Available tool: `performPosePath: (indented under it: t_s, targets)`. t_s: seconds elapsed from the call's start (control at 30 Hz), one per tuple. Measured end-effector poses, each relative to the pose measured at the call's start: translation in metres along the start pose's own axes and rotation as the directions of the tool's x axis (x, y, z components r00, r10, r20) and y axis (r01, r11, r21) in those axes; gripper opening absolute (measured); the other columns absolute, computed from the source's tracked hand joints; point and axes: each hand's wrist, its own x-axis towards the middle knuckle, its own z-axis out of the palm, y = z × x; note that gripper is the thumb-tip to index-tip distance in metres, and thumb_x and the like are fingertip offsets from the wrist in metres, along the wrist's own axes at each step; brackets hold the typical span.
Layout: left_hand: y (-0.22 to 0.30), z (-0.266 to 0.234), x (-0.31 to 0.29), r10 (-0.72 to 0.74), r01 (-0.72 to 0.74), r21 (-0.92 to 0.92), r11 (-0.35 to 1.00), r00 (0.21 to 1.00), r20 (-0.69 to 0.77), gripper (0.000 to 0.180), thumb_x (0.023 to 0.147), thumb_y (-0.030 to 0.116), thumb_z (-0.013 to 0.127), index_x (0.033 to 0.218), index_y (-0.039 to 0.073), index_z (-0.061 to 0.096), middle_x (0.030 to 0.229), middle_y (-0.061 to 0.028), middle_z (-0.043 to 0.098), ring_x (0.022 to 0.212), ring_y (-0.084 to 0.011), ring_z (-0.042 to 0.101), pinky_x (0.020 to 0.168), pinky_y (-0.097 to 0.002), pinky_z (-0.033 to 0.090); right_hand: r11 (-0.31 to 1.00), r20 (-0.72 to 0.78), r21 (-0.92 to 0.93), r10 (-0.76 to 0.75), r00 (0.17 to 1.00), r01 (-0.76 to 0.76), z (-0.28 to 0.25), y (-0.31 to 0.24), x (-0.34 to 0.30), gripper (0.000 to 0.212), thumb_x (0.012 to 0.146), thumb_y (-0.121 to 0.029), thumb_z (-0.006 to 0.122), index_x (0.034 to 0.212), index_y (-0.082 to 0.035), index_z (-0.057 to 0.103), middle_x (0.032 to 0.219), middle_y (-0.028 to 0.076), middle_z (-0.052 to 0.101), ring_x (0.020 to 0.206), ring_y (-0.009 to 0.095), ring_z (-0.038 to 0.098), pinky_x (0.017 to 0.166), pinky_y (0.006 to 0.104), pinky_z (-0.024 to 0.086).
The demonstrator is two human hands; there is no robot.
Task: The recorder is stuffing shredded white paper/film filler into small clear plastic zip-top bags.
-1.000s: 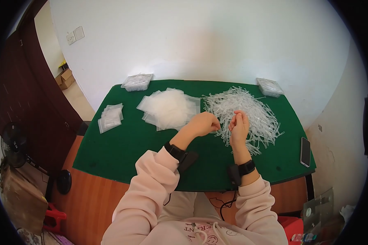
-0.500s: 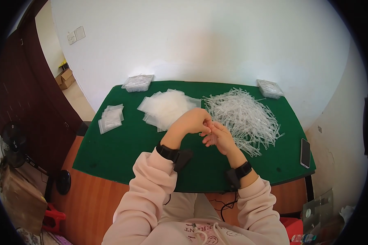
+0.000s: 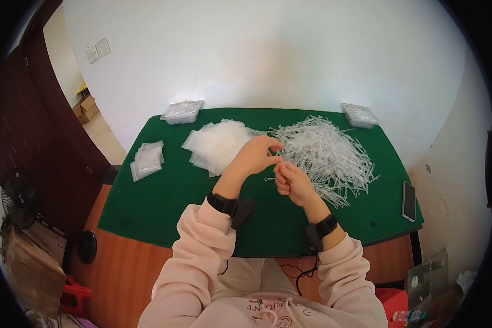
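My right hand (image 3: 296, 185) is closed in front of the heap, its fingers curled around a thin clear plastic stick; a small looped end (image 3: 269, 179) pokes out to the left of them. Just beyond it, my left hand (image 3: 261, 155) has thumb and forefinger apart, with the thumb tip close to the right fingertips. Nothing shows in the left hand. A big heap of loose clear plastic sticks with looped ends (image 3: 328, 156) lies right of both hands. Left of them spreads a pile of flat translucent zip bags (image 3: 216, 143), partly behind my left hand.
Filled small bags (image 3: 147, 162) overlap at the left of the green tabletop (image 3: 164, 210). Clear boxes of sticks stand at the back left (image 3: 182, 112) and back right (image 3: 359, 115). A phone (image 3: 408, 201) lies by the right edge. A black fan (image 3: 22, 197) is left of the table.
My left thumb and forefinger have spread apart and moved slightly up and left. The right fingers have curled inward, closing more tightly.
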Motion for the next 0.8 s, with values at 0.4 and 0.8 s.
performPosePath:
  t_s: [0.4, 0.8]
  targets:
    - [-0.003, 0.013, 0.007, 0.001, -0.002, 0.017, 1.0, 0.995, 0.104, 0.017, 0.074, 0.012, 0.062, 0.086, 0.0, 0.063, 0.071, -0.0114, 0.062, 0.064, -0.0201, 0.059, 0.061, -0.0295, 0.046, 0.979, -0.127, -0.204, -0.056, 0.99, 0.029, -0.018, 0.034, 0.016, 0.026, 0.09, -0.025, 0.048, 0.071, -0.008, 0.046, 0.053, -0.004, 0.035, 0.046, 0.006, 0.035, 0.043, 0.0224, 0.03]
    - [-0.102, 0.061, 0.008, -0.217, 0.129, 0.422, 0.897, 0.962, 0.167, 0.015, 0.064, 0.014, 0.064, 0.076, 0.005, 0.063, 0.076, -0.0133, 0.063, 0.075, -0.0315, 0.06, 0.066, -0.0374, 0.047, 0.868, -0.094, -0.483, -0.178, 0.979, 0.112, -0.019, 0.048, 0.023, 0.033, 0.087, -0.03, 0.054, 0.063, -0.008, 0.048, 0.054, -0.004, 0.044, 0.049, 0.004, 0.04, 0.046, 0.0199, 0.033]
